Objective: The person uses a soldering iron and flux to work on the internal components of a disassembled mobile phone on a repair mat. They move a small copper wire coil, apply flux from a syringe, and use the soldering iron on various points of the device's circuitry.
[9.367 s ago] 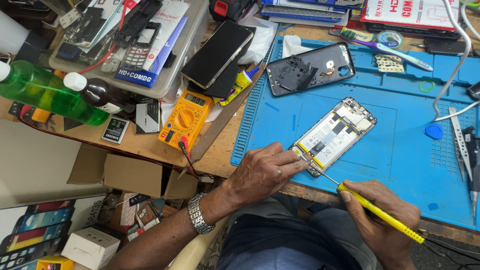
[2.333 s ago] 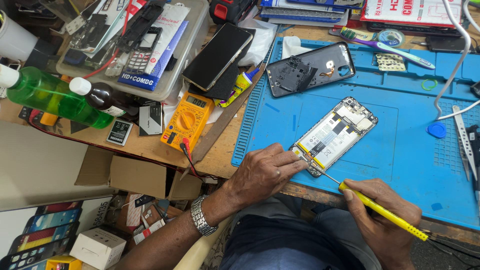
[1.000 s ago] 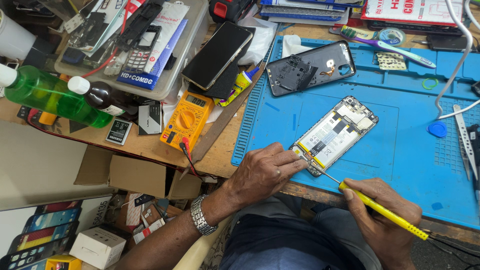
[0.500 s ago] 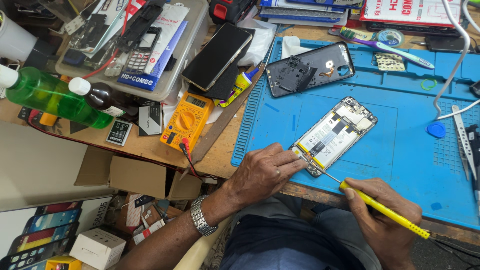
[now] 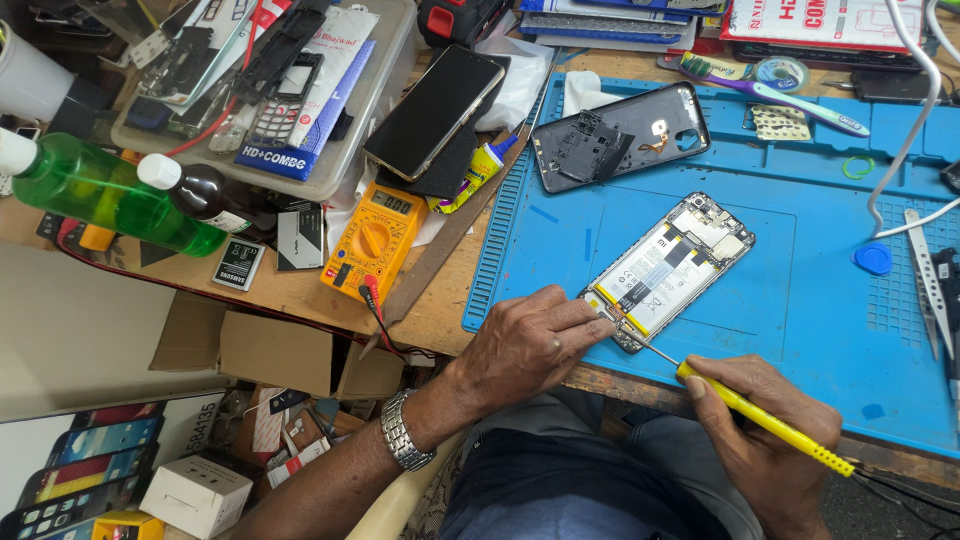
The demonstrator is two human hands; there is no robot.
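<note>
Right hand (image 5: 765,440) is wrapped tight around a yellow-handled soldering iron (image 5: 765,420), tip touching the near end of the opened phone (image 5: 668,270). Left hand (image 5: 525,345) has its fingers pinched together on that same corner, pinning it to the blue mat (image 5: 800,290). Further back: the phone's back cover (image 5: 620,135) and a yellow multimeter (image 5: 375,240).

A white carton (image 5: 195,493) sits bottom left, the orange multimeter's grey screen (image 5: 397,203) left of the blue mat (image 5: 820,300).
</note>
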